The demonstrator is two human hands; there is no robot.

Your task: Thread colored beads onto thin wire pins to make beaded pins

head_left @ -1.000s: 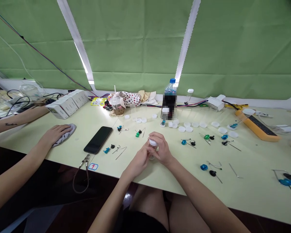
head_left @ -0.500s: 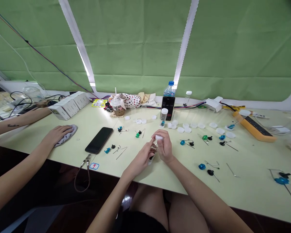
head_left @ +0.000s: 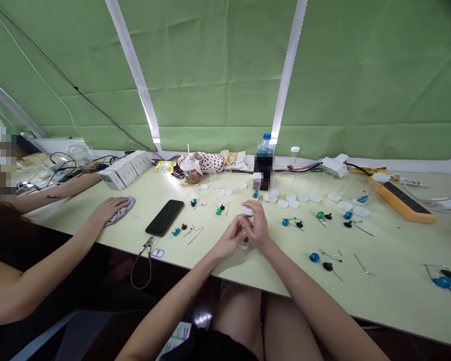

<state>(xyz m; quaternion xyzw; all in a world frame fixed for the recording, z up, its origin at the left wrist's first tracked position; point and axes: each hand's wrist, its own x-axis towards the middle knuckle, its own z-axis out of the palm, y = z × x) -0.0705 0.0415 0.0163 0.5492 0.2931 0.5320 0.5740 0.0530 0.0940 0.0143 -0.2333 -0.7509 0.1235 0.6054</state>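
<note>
In the middle of the table front, both my hands are closed around a small clear vial with a white cap (head_left: 248, 211). My left hand (head_left: 230, 239) grips the vial's body from the left. My right hand (head_left: 258, 225) wraps it from the right, with fingers at the cap. The vial stands nearly upright, its base (head_left: 244, 245) at the tabletop with something dark inside; the fingers cover most of it. Nearby lie a blue knob-like piece (head_left: 285, 222) with a black piece (head_left: 299, 224) and thin metal rods, and a green piece (head_left: 218, 211) to the left.
Several white caps (head_left: 283, 204) and clear vials stand farther back. Behind them are a water bottle (head_left: 265, 147) and a drink cup (head_left: 191, 171). A black phone (head_left: 165, 217) lies left, near another person's hand (head_left: 110, 209) on a grey cloth. An orange power strip (head_left: 406, 203) is at right.
The vial has gone from tilted to nearly upright in my hands, and my left fingers have closed further around it. The view has turned slightly left, showing more of the other person.
</note>
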